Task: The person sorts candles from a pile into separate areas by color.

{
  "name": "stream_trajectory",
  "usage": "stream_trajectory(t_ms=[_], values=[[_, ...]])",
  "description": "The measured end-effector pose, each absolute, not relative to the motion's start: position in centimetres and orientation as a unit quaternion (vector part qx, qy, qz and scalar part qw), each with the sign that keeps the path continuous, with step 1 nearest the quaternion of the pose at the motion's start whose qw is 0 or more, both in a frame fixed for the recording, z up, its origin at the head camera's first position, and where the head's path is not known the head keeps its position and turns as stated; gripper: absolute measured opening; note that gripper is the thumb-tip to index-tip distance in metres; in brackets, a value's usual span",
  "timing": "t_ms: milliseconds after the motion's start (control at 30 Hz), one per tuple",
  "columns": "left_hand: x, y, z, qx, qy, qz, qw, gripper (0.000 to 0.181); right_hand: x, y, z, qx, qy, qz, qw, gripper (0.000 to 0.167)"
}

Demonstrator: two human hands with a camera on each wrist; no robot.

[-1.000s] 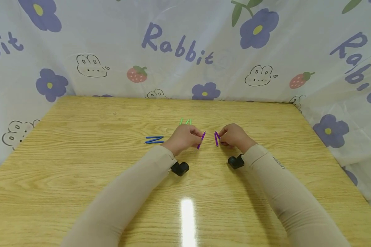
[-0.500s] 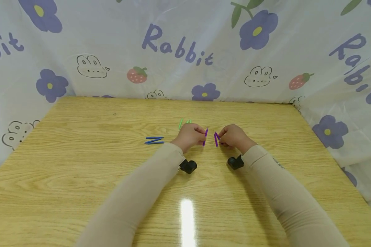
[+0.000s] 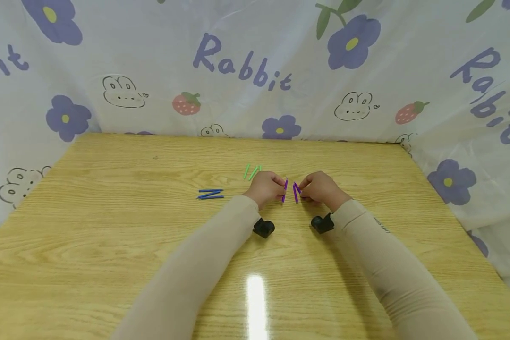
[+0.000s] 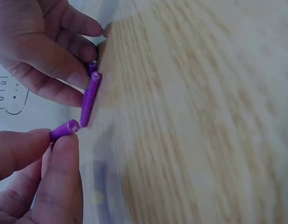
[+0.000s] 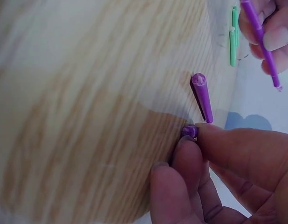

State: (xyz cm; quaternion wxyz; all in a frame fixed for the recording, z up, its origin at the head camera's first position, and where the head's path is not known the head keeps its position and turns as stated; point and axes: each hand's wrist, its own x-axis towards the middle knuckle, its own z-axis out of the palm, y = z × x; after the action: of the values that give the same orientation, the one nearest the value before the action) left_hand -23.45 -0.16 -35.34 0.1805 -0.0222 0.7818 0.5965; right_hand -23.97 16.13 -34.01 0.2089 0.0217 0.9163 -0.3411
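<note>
In the head view my left hand [image 3: 267, 190] pinches a thin purple candle [image 3: 285, 190] between thumb and finger. The left wrist view shows the candle's end [image 4: 65, 129] poking out past those fingertips, and a small wick shows on the candle [image 5: 264, 44] in the right wrist view. Just to the right, a second purple candle [image 3: 295, 194] lies on the table, one end close to my right fingertips. My right hand [image 3: 321, 190] pinches a third purple candle [image 5: 189, 131], which is mostly hidden by the fingers and angled against the second.
Three blue candles [image 3: 210, 194] lie in a zigzag left of my left hand. Green candles [image 3: 246, 172] lie behind it, partly covered by the hand. A wooden table [image 3: 110, 226] runs back to a patterned curtain [image 3: 238, 108].
My left hand has moved right with its purple candle, bringing it nearer to the other two and more in line with them. More of the green candles shows. The right hand has hardly moved.
</note>
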Motion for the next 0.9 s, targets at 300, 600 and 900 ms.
stream_trajectory(t_ms=[300,600,900], values=[[-23.6,0.1,-35.2,-0.016,0.796,0.576,0.185,0.021,-24.1,16.2,-34.2,0.026,0.915,-0.344,0.207,0.024],[-23.8,1.2,-35.3,-0.004,0.802,0.569,0.18,0.017,-24.2,16.2,-34.2,0.023,0.916,-0.345,0.204,0.024],[-24.2,1.9,-35.8,-0.014,0.81,0.557,0.182,0.018,-24.2,16.3,-34.3,0.023,0.916,-0.346,0.201,0.026]])
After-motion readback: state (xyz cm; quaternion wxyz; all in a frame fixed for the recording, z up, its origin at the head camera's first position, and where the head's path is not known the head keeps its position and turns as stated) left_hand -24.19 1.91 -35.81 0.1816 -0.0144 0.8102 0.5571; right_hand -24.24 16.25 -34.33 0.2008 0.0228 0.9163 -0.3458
